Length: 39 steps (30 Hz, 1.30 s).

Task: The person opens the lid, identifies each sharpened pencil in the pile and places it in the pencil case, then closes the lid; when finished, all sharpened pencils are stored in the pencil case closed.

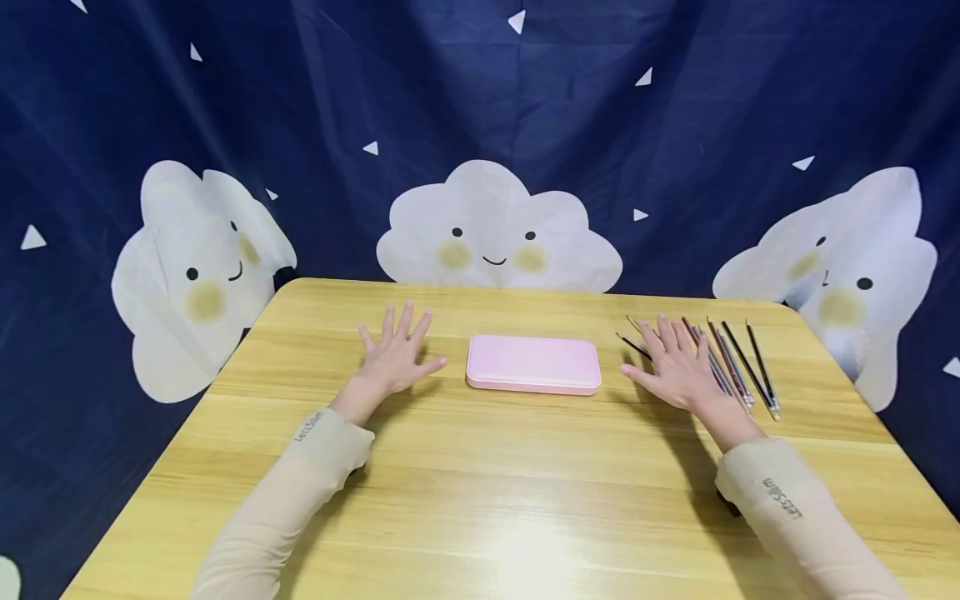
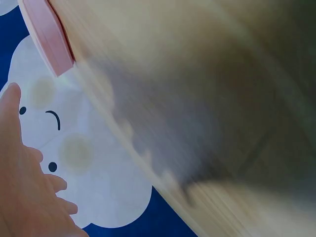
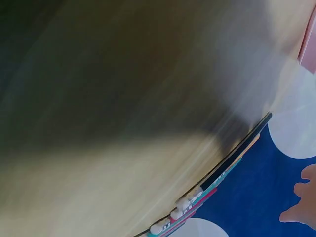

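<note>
A closed pink pencil case lies flat on the wooden table, between the two hands. To its left, my left hand is spread palm down with straight fingers, holding nothing. On the other side my right hand is spread too, over part of a group of pencils, and hides some of them. In the left wrist view the left hand appears at the lower left, with an end of the pink case above it. The right wrist view shows several pencils near the right hand.
The light wooden table has rounded far corners. Right behind it hangs a dark blue curtain printed with white clouds and small triangles. The pencils lie loosely side by side near the table's right edge.
</note>
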Each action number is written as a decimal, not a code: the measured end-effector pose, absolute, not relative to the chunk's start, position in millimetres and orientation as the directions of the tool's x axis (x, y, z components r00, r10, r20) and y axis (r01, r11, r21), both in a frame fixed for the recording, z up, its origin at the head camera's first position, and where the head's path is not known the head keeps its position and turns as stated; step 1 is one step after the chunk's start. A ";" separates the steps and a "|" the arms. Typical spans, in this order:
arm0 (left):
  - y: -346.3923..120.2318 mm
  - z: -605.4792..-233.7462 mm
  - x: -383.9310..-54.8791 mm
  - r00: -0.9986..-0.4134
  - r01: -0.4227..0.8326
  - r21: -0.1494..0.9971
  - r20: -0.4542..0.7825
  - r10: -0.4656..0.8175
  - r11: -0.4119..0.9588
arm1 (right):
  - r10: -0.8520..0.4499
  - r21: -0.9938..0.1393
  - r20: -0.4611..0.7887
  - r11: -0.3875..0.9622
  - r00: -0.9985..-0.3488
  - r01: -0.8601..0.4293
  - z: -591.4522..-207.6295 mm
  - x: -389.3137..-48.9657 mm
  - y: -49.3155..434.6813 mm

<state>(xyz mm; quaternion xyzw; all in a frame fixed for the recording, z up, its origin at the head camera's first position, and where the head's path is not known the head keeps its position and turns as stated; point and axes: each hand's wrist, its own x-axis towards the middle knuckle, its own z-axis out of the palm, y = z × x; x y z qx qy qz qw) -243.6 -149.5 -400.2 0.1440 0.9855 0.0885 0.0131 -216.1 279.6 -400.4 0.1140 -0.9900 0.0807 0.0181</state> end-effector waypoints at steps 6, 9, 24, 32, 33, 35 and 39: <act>-145.6 -403.1 -244.0 -0.955 0.293 0.184 0.002 0.298 0.938 | -0.241 -0.149 0.005 0.959 -0.970 -0.239 -402.3 -216.6 273.9; -144.0 -402.9 -244.0 -0.955 0.290 0.194 -0.004 0.297 0.937 | -0.256 -0.151 -0.012 0.956 -0.967 -0.251 -402.9 -216.6 269.7; -119.5 -411.5 -254.9 -0.911 0.380 0.269 -0.058 0.408 0.885 | -0.397 -0.172 -0.074 0.909 -0.915 -0.380 -407.3 -222.6 228.4; -113.0 -416.5 -268.0 -0.830 0.500 0.343 -0.072 0.553 0.795 | -0.508 -0.142 -0.083 0.858 -0.857 -0.495 -407.5 -227.7 200.9; -111.3 -416.3 -268.7 -0.820 0.513 0.341 -0.076 0.567 0.788 | -0.519 -0.149 -0.083 0.850 -0.851 -0.505 -407.9 -228.1 198.1; -108.0 -416.3 -270.0 -0.804 0.525 0.337 -0.104 0.585 0.781 | -0.536 -0.154 -0.094 0.840 -0.839 -0.520 -408.2 -227.8 192.8; -104.5 -417.5 -271.7 -0.784 0.531 0.341 -0.150 0.602 0.776 | -0.556 -0.144 -0.093 0.828 -0.826 -0.542 -409.1 -227.9 181.8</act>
